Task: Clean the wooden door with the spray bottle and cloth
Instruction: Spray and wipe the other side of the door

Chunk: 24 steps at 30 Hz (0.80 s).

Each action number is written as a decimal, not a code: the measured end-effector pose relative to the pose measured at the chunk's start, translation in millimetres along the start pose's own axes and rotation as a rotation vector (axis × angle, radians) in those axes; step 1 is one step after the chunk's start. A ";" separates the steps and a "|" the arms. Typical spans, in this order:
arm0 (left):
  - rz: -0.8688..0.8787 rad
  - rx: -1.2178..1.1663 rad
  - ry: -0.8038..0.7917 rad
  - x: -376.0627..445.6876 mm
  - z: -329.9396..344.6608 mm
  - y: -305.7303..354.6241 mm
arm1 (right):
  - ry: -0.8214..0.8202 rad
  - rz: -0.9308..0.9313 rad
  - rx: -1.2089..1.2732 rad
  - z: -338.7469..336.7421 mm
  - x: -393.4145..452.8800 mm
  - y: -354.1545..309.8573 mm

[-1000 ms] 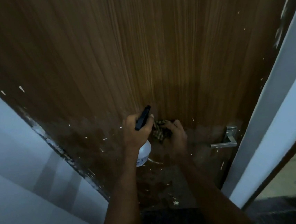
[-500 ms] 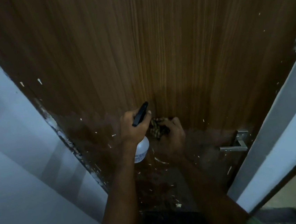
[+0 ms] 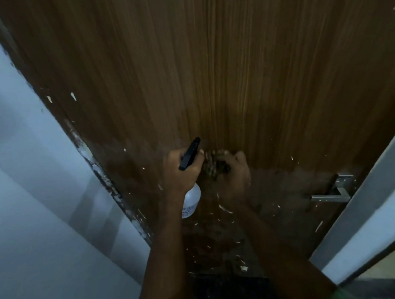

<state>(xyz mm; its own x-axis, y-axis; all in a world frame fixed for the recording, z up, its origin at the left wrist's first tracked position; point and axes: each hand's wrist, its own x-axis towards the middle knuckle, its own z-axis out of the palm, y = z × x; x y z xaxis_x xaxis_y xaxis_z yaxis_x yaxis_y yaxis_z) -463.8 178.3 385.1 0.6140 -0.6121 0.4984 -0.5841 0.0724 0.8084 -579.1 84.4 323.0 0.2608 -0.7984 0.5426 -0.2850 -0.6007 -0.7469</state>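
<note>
A white plastic spray bottle with a black trigger head (image 3: 191, 199) is being gripped by the left hand (image 3: 182, 172), fingers curled round its neck, its long axis running up and slightly right, nozzle towards the brown wood-grain door (image 3: 208, 76). A bunched checked cloth (image 3: 213, 164) is being pinched by the right hand (image 3: 236, 177), just right of the nozzle and against the panel. The cloth is judged nearer the darker lower area, so wiping is probably being favoured next.
</note>
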 end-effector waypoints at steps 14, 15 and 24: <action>0.033 0.041 0.016 12.8 -37.0 -29.7 | 0.068 0.065 0.011 45.9 -8.0 -42.1; 0.046 0.043 0.023 13.6 -40.5 -29.9 | 0.105 0.013 0.040 43.1 2.7 -56.5; 0.048 0.058 -0.002 25.2 -67.2 -58.9 | -0.103 0.117 -0.046 87.9 -36.7 -38.4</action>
<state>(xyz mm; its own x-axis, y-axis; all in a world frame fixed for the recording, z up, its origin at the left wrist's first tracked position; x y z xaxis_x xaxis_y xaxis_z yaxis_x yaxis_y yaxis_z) -378.3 211.5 371.0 0.5833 -0.6107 0.5356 -0.6430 0.0557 0.7638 -496.6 140.3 298.0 0.3158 -0.8563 0.4088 -0.3606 -0.5068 -0.7831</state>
